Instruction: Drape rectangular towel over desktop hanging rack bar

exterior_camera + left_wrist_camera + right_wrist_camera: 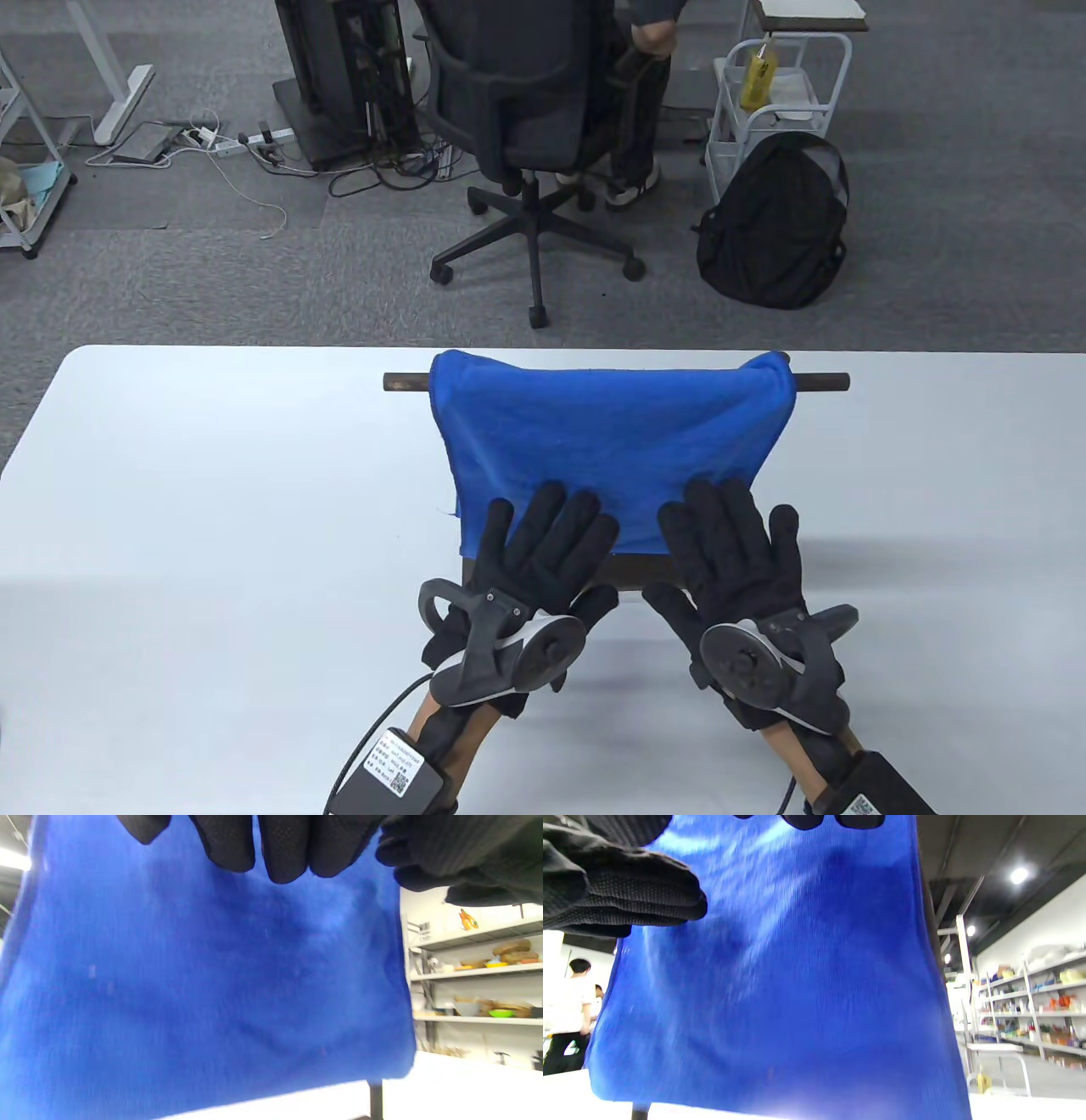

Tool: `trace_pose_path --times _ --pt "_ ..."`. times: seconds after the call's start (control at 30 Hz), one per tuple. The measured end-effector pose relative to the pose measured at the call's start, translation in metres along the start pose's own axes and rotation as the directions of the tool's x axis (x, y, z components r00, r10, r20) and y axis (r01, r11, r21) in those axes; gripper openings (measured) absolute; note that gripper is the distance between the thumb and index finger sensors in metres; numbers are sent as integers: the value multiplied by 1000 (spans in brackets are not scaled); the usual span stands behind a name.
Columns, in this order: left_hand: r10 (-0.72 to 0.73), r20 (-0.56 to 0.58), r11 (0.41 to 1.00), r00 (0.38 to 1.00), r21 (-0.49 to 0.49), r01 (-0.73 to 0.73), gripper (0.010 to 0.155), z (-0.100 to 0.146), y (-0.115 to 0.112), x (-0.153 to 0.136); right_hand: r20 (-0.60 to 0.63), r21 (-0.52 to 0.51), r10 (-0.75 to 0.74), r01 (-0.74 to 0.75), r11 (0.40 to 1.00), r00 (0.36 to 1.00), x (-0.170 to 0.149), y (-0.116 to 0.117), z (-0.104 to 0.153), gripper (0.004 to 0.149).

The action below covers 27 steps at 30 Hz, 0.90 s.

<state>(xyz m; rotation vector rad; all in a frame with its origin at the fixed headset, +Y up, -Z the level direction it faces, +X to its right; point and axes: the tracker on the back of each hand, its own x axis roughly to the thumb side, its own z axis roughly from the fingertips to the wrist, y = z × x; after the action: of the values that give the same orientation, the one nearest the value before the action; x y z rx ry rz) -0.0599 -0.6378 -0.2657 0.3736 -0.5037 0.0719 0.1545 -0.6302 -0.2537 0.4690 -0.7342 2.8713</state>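
Note:
A blue rectangular towel [607,446] hangs draped over the dark bar [821,382] of the desktop rack, and the bar's two ends stick out on either side. The rack's dark base [632,577] shows below the towel's front edge. My left hand [543,539] and right hand [730,539] are both open with fingers spread. Their fingertips lie over the towel's lower front part, and neither hand grips it. The towel fills the left wrist view [203,993] and the right wrist view [797,993], with the gloved fingertips [280,853] at the top edge.
The white table [212,509] stretches to both sides of the rack. A rack post [375,1099] shows under the towel's edge. Beyond the table's far edge stand an office chair [526,110] and a black backpack [776,221] on the floor.

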Motion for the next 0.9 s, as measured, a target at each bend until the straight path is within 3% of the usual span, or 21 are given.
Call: trace_pose_path --times 0.13,0.27,0.47,0.73,0.9 --pt "7 36 997 999 -79 -4 68 12 -27 5 14 127 32 -34 991 999 0 22 13 78" --pt "37 45 992 998 -124 -31 70 18 -37 7 18 233 47 -50 971 999 0 41 19 81" --pt "80 51 965 996 -253 -65 75 26 -49 16 -3 446 54 -47 894 999 2 65 30 86" --pt "34 38 893 999 -450 -14 81 26 -74 20 -29 505 65 -41 862 997 -5 74 30 88" --pt "4 46 903 999 -428 16 82 26 -73 21 -29 512 58 -35 858 998 -6 73 29 88"
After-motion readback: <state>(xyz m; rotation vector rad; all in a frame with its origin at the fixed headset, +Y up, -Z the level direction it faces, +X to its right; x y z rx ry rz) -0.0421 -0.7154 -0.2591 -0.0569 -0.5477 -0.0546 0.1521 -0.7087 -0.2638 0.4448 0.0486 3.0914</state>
